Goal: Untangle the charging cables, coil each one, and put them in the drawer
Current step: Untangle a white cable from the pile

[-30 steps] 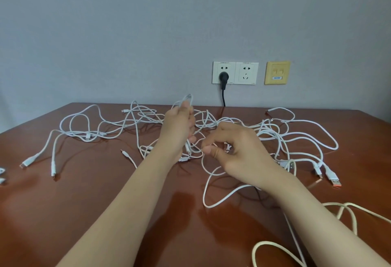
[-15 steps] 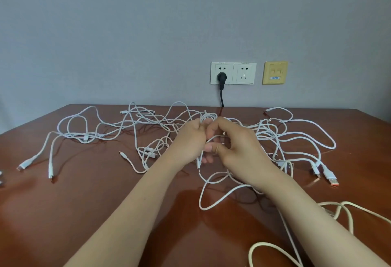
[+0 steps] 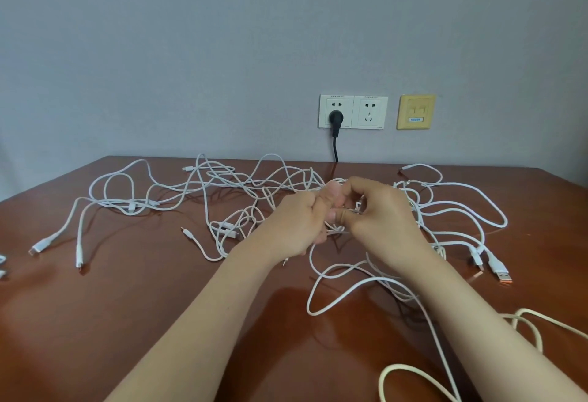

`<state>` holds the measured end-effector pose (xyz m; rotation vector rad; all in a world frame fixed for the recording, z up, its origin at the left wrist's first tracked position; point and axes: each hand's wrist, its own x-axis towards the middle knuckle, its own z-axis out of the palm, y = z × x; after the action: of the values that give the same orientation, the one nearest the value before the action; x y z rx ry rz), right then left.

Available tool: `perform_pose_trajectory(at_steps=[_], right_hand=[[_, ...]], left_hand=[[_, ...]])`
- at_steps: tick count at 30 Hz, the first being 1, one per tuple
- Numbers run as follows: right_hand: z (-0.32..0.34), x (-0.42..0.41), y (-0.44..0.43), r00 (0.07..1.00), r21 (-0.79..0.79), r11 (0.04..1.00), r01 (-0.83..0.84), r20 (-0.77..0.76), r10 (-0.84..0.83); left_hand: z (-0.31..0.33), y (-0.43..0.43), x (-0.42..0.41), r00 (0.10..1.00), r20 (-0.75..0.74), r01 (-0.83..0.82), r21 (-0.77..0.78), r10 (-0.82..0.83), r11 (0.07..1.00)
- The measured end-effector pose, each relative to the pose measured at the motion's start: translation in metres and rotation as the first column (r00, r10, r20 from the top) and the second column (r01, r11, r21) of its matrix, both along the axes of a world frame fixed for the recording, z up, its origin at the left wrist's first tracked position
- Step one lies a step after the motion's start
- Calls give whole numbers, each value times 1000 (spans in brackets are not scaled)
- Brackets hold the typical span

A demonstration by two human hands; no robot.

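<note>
Brown wooden table fills the lower half of the frame. White charging cables are all on it, one loose tangle from middle left to middle right, none coiled. A pair of plug ends lies at lower left, trailing out of the tangle.

Left hand, centre frame: fingers curled round a bunch of strands, lifted just off the table. Right hand touches it knuckle to knuckle. Thumb and forefinger are closed in a pinch on one thin strand; other fingers bent. Can't tell which cable that strand belongs to.

On the wall above: black plug in a double wall socket, with a yellow wall plate to its right.

Middle right: orange-tipped USB-A plug flat on the table. Lower right: thicker cream cable in open loops, running off the frame.
</note>
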<state>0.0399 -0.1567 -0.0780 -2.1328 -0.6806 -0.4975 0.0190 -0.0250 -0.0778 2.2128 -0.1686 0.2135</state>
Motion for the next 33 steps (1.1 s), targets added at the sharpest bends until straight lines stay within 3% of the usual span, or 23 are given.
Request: perform_pose_trajectory(at_steps=[5, 8, 12, 15, 21, 27, 33], right_hand=[[1, 4, -8, 995, -120, 993, -22, -95, 10], [4, 7, -14, 994, -49, 999, -12, -107, 6], [4, 9, -16, 986, 23, 997, -72, -151, 75], [3, 13, -19, 965, 209, 973, -99, -218, 145], [7, 12, -21, 921, 452, 884, -121, -281, 270], [3, 17, -19, 896, 431, 876, -216, -269, 353], [-3, 25, -13, 933, 478, 871, -114, -250, 259]], left_hand=[[-4, 2, -1, 986, -105, 151, 221, -130, 964], [-3, -2, -2, 970, -165, 206, 174, -178, 963], [-3, -3, -1, 968, -121, 234, 122, -220, 964], [-1, 0, -3, 971, -91, 227, 76, -220, 971], [2, 2, 2, 996, 49, 83, -143, -77, 986], [3, 5, 7, 996, 75, -25, -339, 54, 940], [-2, -3, 3, 997, 69, -13, -184, 26, 983]])
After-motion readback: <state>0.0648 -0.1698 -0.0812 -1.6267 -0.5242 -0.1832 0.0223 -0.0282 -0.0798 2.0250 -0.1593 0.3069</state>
